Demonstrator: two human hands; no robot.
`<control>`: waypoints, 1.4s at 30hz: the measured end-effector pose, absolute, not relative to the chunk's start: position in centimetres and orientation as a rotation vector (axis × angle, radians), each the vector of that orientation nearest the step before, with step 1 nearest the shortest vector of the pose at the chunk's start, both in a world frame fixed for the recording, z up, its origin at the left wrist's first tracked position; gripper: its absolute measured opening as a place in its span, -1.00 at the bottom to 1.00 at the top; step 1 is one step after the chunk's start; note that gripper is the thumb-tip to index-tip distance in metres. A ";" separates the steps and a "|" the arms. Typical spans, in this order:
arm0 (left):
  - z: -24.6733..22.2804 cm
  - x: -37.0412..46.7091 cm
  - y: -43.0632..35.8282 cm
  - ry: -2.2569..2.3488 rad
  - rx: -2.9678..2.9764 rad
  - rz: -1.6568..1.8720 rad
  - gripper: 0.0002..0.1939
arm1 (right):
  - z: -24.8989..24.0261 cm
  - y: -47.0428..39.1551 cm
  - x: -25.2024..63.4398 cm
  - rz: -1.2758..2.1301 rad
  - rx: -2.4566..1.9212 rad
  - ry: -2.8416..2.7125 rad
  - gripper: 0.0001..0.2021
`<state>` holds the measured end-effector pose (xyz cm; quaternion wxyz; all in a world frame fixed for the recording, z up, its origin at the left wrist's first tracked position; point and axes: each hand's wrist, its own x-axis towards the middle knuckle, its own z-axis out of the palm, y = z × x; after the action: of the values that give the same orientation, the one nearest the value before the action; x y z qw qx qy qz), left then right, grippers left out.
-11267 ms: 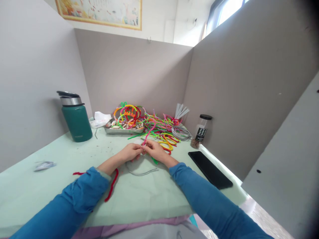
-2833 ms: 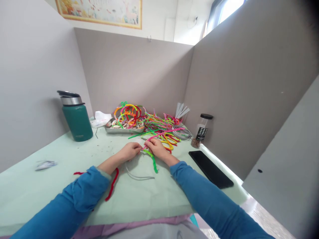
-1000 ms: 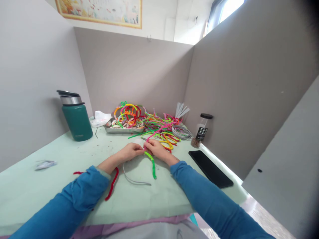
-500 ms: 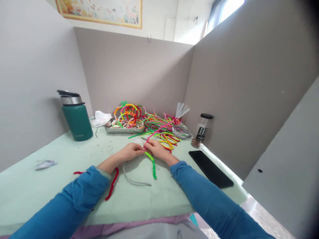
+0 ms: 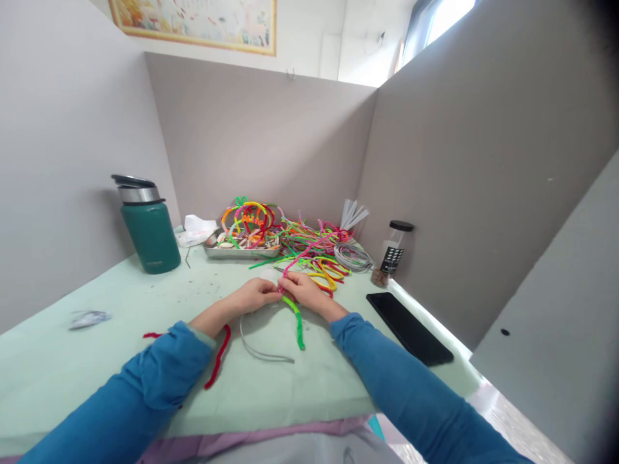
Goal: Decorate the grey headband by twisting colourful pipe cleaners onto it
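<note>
Fingers of the left hand (image 5: pixel 255 295) and right hand (image 5: pixel 304 289) pinch the pink stem (image 5: pixel 293 262) beside the green strip (image 5: pixel 299 322), between the front and back edges of the tabletop (image 5: pixel 309 393); short, snug turns should keep any winding even.

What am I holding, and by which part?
Left hand and right hand pinch a fuzzy pink pipe cleaner by its near end, next to the fuzzy green strip.

Fuzzy pink pipe cleaner (image 5: pixel 296 260), lower end pinched between left hand (image 5: pixel 255 296) and right hand (image 5: pixel 304 291), length slanting up and away, lime-and-green fuzzy strip (image 5: pixel 298 320) bending down below the fingertips, thin grey wire (image 5: pixel 264 355) curving beside it.
</note>
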<state>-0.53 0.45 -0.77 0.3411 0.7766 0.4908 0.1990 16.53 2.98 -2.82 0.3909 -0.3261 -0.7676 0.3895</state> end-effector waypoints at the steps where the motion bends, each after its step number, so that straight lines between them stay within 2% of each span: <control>1: -0.7 -0.5 0.4 1.282 2.026 0.518 -0.54 | -2.9 3.0 16.5 0.984 -0.828 -1.955 -0.71; 42: -0.8 -0.4 0.4 1.338 2.111 0.552 -0.55 | -2.9 3.0 16.5 0.888 -0.865 -2.017 -0.72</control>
<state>-0.38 0.44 -0.77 0.2872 0.7900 0.5007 0.2065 16.51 3.04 -2.85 0.3776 -0.3384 -0.7888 0.3475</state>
